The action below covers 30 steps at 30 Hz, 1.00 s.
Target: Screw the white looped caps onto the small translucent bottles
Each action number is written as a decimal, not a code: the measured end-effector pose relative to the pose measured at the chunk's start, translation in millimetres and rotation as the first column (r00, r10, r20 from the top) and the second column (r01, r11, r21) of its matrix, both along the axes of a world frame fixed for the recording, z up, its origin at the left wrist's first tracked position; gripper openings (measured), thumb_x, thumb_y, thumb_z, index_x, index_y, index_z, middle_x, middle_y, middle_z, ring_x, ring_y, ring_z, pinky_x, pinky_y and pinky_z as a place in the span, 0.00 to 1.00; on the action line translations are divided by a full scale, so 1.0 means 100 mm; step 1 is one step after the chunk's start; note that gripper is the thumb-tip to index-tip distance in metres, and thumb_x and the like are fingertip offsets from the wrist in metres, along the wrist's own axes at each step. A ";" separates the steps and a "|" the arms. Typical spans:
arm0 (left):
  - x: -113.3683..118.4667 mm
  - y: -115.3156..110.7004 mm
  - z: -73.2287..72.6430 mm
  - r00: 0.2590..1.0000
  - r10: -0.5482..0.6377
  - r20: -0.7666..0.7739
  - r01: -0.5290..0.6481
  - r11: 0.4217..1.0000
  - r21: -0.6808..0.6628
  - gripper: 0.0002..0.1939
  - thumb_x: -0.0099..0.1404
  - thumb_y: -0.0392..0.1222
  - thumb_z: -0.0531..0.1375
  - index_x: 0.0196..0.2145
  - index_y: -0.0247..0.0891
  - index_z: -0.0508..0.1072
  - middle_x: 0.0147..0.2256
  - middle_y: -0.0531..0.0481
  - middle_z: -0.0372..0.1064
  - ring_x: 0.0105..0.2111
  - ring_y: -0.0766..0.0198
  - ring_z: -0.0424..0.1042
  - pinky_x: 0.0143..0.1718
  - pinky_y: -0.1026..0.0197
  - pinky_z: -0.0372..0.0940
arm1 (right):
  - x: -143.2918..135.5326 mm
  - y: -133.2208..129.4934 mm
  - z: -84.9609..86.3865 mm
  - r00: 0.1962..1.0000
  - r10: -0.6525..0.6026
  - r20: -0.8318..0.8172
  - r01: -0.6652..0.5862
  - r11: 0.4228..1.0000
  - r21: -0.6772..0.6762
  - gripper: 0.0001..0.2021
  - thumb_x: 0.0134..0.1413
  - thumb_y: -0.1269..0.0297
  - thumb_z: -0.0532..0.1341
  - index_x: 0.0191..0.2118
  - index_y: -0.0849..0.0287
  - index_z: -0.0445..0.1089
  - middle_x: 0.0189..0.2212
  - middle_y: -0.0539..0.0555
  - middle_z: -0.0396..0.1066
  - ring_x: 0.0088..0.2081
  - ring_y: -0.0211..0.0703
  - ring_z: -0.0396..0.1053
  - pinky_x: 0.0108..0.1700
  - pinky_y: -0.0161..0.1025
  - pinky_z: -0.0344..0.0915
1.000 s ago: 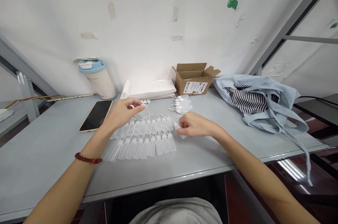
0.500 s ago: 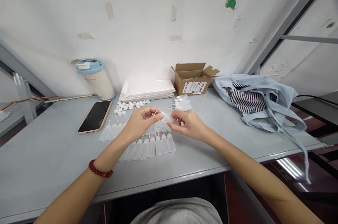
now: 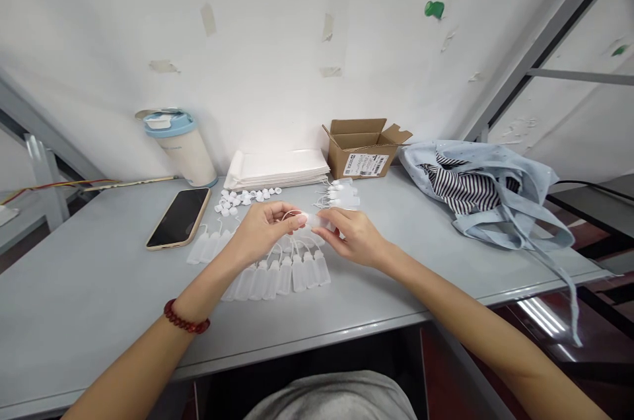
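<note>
A small translucent plastic bottle (image 3: 314, 222) is held between my two hands above the table. My right hand (image 3: 354, 235) is closed round its body, partly hiding it. At its other end my left hand (image 3: 267, 225) pinches a white cap (image 3: 303, 216), mostly covered by the fingertips. A thin white strand curves up over the left fingers. Below my hands lie similar bottles (image 3: 284, 275) in a row, each with a thin curved strand at its top. More bottles (image 3: 203, 248) lie by my left forearm. Loose white caps (image 3: 245, 198) are scattered behind my left hand.
Several capped bottles (image 3: 343, 192) lie before an open cardboard box (image 3: 364, 166). Beside it rests a stack of white sheets or envelopes (image 3: 280, 169). A phone (image 3: 179, 218) and a tumbler (image 3: 185, 152) stand left; a blue cloth bag (image 3: 485, 182) sits right on the grey table (image 3: 99, 314).
My right fingers have moved slightly closer to my left fingertips along the bottle. The left hand keeps its pinch, and the things on the table stay in place.
</note>
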<state>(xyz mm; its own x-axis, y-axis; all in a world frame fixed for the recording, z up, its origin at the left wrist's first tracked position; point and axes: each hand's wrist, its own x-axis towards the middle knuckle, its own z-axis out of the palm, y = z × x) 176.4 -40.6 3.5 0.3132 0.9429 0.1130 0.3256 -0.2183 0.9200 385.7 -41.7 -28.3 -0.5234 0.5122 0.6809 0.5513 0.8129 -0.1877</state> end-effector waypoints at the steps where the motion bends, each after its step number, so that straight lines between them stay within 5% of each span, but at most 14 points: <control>1: 0.00 0.00 0.00 1.000 -0.004 -0.021 0.005 0.999 0.034 0.15 0.57 0.52 0.64 0.33 0.38 0.77 0.28 0.51 0.72 0.29 0.64 0.69 0.33 0.62 0.65 | 0.00 0.00 0.01 0.999 0.025 -0.041 -0.027 0.998 -0.056 0.10 0.64 0.61 0.54 0.38 0.63 0.67 0.23 0.51 0.67 0.22 0.34 0.59 0.25 0.33 0.55; 7: -0.01 0.01 0.00 0.998 -0.050 0.030 0.048 0.997 0.067 0.15 0.55 0.50 0.65 0.37 0.38 0.77 0.37 0.48 0.76 0.37 0.59 0.73 0.38 0.61 0.68 | -0.02 -0.01 0.06 0.981 0.052 -0.185 -0.107 0.948 -0.300 0.11 0.62 0.60 0.57 0.33 0.63 0.68 0.21 0.49 0.64 0.21 0.33 0.57 0.25 0.31 0.57; 15: 0.00 0.01 0.03 0.998 -0.040 -0.054 0.037 0.998 -0.042 0.19 0.60 0.56 0.61 0.24 0.36 0.74 0.21 0.51 0.71 0.22 0.64 0.70 0.30 0.62 0.68 | -0.04 -0.03 0.00 0.991 0.025 -0.132 -0.052 0.978 -0.204 0.11 0.63 0.59 0.55 0.38 0.62 0.67 0.26 0.53 0.68 0.23 0.35 0.59 0.27 0.34 0.58; 23: -0.01 -0.05 0.06 0.993 -0.096 -0.067 0.100 0.993 0.057 0.17 0.60 0.55 0.61 0.36 0.37 0.76 0.29 0.49 0.74 0.29 0.61 0.72 0.33 0.61 0.68 | -0.03 -0.03 0.03 0.987 0.024 -0.156 -0.072 0.949 -0.306 0.13 0.63 0.57 0.54 0.34 0.62 0.67 0.22 0.50 0.64 0.22 0.34 0.57 0.27 0.33 0.56; 30: 0.00 -0.03 0.04 0.990 -0.096 -0.104 0.100 0.995 0.032 0.18 0.63 0.55 0.58 0.29 0.37 0.74 0.25 0.51 0.72 0.26 0.63 0.72 0.31 0.62 0.67 | -0.03 -0.01 0.05 0.985 0.030 -0.172 -0.079 0.955 -0.285 0.12 0.63 0.59 0.55 0.37 0.63 0.67 0.24 0.50 0.66 0.23 0.34 0.59 0.27 0.33 0.57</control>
